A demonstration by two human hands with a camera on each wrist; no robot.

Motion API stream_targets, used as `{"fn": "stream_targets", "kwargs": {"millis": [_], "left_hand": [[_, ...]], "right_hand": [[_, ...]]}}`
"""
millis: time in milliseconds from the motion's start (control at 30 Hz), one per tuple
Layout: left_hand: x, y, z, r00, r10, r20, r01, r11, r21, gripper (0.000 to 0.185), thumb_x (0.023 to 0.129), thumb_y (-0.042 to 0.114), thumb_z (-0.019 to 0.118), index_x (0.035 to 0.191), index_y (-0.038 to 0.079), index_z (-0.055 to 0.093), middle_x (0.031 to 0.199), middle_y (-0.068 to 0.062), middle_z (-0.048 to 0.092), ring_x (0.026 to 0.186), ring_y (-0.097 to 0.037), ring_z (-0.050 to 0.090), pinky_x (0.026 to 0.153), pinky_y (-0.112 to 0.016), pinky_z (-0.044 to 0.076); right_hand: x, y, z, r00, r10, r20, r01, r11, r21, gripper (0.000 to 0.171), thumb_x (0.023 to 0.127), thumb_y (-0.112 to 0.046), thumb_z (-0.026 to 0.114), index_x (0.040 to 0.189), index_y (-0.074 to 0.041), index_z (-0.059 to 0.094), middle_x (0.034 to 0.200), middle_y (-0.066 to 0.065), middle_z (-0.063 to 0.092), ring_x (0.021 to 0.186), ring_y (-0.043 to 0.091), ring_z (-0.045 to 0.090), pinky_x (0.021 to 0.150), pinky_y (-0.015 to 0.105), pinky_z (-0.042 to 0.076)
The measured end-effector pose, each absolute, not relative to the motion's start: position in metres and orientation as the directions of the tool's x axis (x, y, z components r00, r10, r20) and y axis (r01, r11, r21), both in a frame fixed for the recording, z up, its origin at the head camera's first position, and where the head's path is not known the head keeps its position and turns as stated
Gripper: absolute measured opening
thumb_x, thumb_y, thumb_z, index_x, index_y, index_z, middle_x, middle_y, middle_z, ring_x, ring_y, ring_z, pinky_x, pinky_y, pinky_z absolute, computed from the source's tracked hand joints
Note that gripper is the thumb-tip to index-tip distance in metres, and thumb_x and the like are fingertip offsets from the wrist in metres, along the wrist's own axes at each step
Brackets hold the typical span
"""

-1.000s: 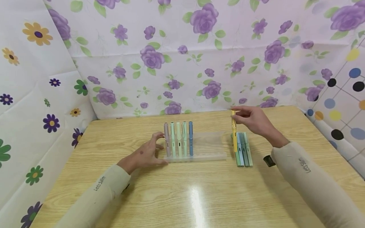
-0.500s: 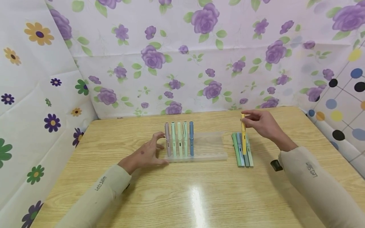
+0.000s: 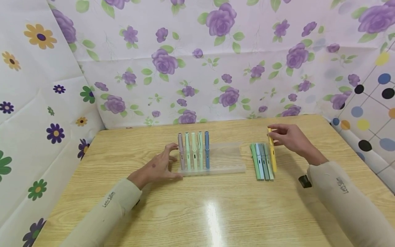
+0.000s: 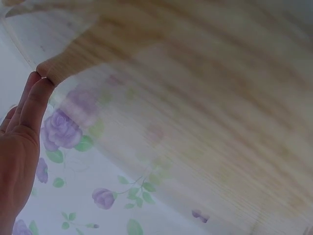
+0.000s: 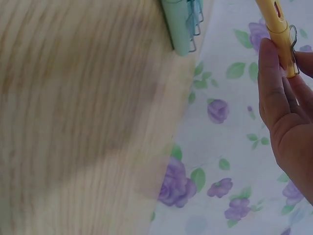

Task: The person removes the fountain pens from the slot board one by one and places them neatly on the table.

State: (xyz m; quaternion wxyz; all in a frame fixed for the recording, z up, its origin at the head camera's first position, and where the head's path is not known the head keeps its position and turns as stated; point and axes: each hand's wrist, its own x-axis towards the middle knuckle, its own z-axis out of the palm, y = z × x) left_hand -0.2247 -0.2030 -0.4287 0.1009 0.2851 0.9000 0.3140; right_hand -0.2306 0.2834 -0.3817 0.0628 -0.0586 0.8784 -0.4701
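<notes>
Fingertips of our right hand [image 3: 291, 139] pinch the capped end of a slim yellow pen [image 3: 272, 154], a smooth plastic barrel with a wire clip. It slants down at centre right of the head view, its lower end at the right edge of a row of pale green and blue pens [image 3: 261, 162] lying side by side on the table [image 3: 216, 212]. In the right wrist view the same yellow pen [image 5: 277, 29] sits at the upper right, thumb and fingers curled round its clip end, with the capped ends of the lying pens [image 5: 183, 22] at the top centre.

Our left hand [image 3: 158, 166], just left of centre, has relaxed fingers spread against the left end of a frosted, translucent plastic pen tray [image 3: 223, 159], grasping nothing. Five pens [image 3: 193, 151] stand in a tidy line in its left half: mauve, three mint, one blue. The table is glossy light wood grain with a bright glare patch at lower centre. Soft, creased floral sheeting [image 3: 197, 61] hangs across the top of the frame.
</notes>
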Motion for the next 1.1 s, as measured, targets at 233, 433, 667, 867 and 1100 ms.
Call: {"fn": "stream_targets", "kwargs": {"millis": [233,433,667,867,1100], "left_hand": [[-0.224,-0.204,-0.428,-0.816,0.578,0.002,0.453,0.637,0.624,0.106,0.077,0.034,0.088,0.15,0.015,0.013,0.156,-0.019,0.032,0.119,-0.033,0.061,0.098,-0.054,0.047],[-0.225,-0.204,-0.428,-0.815,0.579,-0.002,0.449,0.634,0.63,0.107,0.077,0.034,0.089,0.15,0.015,0.014,0.156,-0.02,0.032,0.119,-0.033,0.061,0.099,-0.054,0.046],[-0.225,-0.204,-0.428,-0.813,0.582,-0.006,0.446,0.629,0.637,0.108,0.077,0.033,0.089,0.15,0.016,0.013,0.157,-0.019,0.03,0.119,-0.033,0.061,0.1,-0.055,0.045],[-0.225,-0.203,-0.428,-0.815,0.58,-0.008,0.445,0.633,0.633,0.108,0.076,0.033,0.089,0.15,0.017,0.013,0.156,-0.019,0.03,0.119,-0.032,0.061,0.1,-0.055,0.045],[-0.225,-0.203,-0.428,-0.821,0.571,-0.009,0.441,0.644,0.625,0.107,0.076,0.034,0.089,0.15,0.017,0.013,0.156,-0.018,0.031,0.119,-0.031,0.061,0.1,-0.055,0.045]], "right_hand": [[-0.233,0.292,-0.392,-0.979,-0.16,-0.124,0.022,0.523,-0.852,0.054,0.103,-0.026,0.059,0.145,0.005,0.045,0.129,0.029,0.056,0.097,0.018,0.066,0.085,0.045,0.056],[-0.234,0.298,-0.404,-0.967,-0.177,-0.183,0.064,0.526,-0.848,0.055,0.103,-0.023,0.058,0.146,0.008,0.041,0.133,0.032,0.053,0.104,0.029,0.066,0.083,0.042,0.058],[-0.237,0.304,-0.414,-0.948,-0.208,-0.24,0.113,0.485,-0.867,0.055,0.104,-0.017,0.057,0.147,0.01,0.037,0.136,0.036,0.048,0.102,0.031,0.068,0.083,0.04,0.058],[-0.239,0.308,-0.417,-0.939,-0.214,-0.268,0.124,0.517,-0.847,0.057,0.103,-0.018,0.057,0.147,0.012,0.036,0.132,0.035,0.051,0.101,0.029,0.068,0.084,0.041,0.057],[-0.243,0.306,-0.421,-0.934,-0.178,-0.311,0.154,0.585,-0.796,0.06,0.102,-0.021,0.06,0.144,0.016,0.037,0.128,0.032,0.058,0.096,0.024,0.07,0.083,0.038,0.057]]}}
